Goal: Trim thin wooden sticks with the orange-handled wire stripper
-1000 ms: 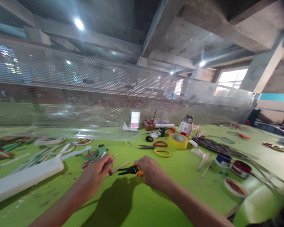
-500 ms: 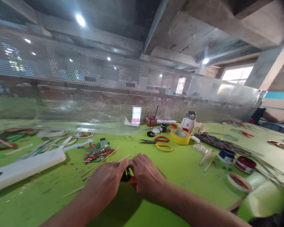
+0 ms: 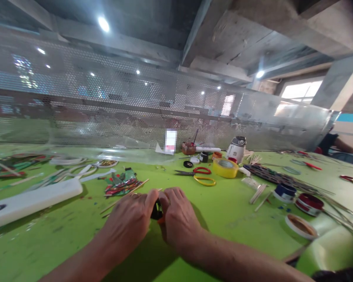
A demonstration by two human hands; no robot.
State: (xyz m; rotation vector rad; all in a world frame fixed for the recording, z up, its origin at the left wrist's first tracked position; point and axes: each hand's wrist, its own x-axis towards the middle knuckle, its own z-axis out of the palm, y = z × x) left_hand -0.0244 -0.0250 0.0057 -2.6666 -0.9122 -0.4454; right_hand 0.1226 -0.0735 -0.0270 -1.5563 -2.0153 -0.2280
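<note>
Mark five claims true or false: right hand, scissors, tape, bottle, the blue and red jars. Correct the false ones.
1. The right hand holds a dark tool. True.
2. The left hand holds the scissors. False: the scissors lie on the table, beyond both hands.
3. The tape is black. False: the tape is yellow.
4. The bottle stands upright. True.
5. In the picture, the blue jar is to the right of the red jar. False: the blue jar is to the left of the red jar.
</note>
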